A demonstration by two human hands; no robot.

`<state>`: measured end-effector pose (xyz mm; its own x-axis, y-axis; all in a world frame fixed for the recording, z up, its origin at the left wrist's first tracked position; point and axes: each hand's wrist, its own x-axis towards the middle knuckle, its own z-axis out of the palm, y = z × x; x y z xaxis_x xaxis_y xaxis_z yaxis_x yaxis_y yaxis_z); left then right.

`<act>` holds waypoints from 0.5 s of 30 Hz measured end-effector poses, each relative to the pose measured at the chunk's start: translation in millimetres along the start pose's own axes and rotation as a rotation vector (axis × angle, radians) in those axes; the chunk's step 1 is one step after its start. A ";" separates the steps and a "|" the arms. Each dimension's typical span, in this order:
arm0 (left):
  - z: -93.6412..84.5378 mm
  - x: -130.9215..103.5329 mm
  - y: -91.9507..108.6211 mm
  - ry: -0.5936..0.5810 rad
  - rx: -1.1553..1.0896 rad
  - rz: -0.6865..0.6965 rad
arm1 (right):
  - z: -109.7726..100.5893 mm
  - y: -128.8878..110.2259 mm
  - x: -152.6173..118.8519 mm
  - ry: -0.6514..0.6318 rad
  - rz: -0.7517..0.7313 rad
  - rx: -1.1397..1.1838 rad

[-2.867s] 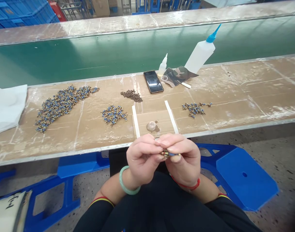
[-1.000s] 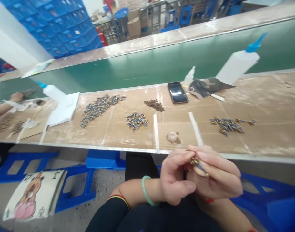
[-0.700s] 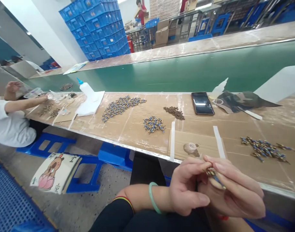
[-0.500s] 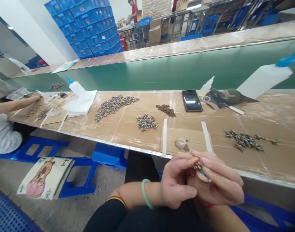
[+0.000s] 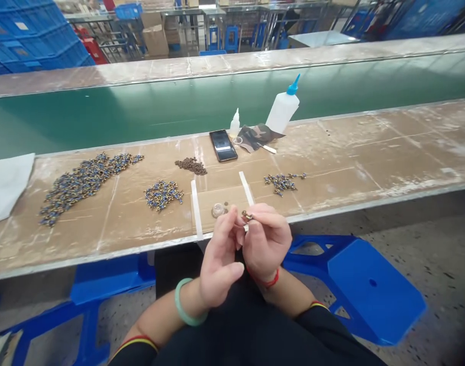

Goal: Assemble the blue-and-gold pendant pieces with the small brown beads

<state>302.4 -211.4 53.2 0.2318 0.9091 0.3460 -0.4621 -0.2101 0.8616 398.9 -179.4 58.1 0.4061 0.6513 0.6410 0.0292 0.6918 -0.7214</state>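
Observation:
My right hand (image 5: 267, 238) pinches a small brass-coloured metal piece (image 5: 246, 216) between thumb and fingertips, just past the table's front edge. Close beside it is my left hand (image 5: 222, 262), its fingers stretched forward and the thumb held apart. The left fingertips come near the piece; whether they touch it I cannot tell. Beyond the hands, a small clear round dish (image 5: 218, 210) sits on a cardboard mat (image 5: 207, 195) between two white tape strips. Small blue-and-brass pieces lie in a heap (image 5: 280, 183) to the right and another heap (image 5: 163, 195) to the left.
A larger heap of blue-and-brass pieces (image 5: 83, 183) spreads at the left, with small brown bits (image 5: 191, 165) nearer the middle. A phone (image 5: 223, 145), a small dropper bottle (image 5: 235, 123), a camouflage cloth (image 5: 257, 136) and a large white bottle (image 5: 283, 112) stand behind. A blue stool (image 5: 373, 284) is at right.
My view has swung to the right. The left fingers have come away from their close grip around the piece and straightened, while the right hand keeps its pinch.

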 end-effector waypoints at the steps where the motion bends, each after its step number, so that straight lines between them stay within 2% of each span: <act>1: 0.0 0.4 -0.3 -0.004 0.011 0.010 | -1.1 0.1 -1.3 0.007 0.031 0.008; 5: -1.9 3.1 0.6 -0.015 0.083 0.036 | -3.5 0.9 -3.7 0.033 0.138 0.079; 9: -4.4 6.2 2.8 -0.020 0.114 0.003 | -1.9 -1.2 -2.0 0.065 0.222 0.144; 15: -5.4 5.1 4.3 -0.013 0.119 -0.024 | 2.6 -7.7 1.6 0.054 0.226 0.154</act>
<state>297.0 -205.7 56.7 0.2528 0.9099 0.3287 -0.3512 -0.2303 0.9075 396.9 -182.9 65.4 0.4349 0.7800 0.4501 -0.2054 0.5725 -0.7937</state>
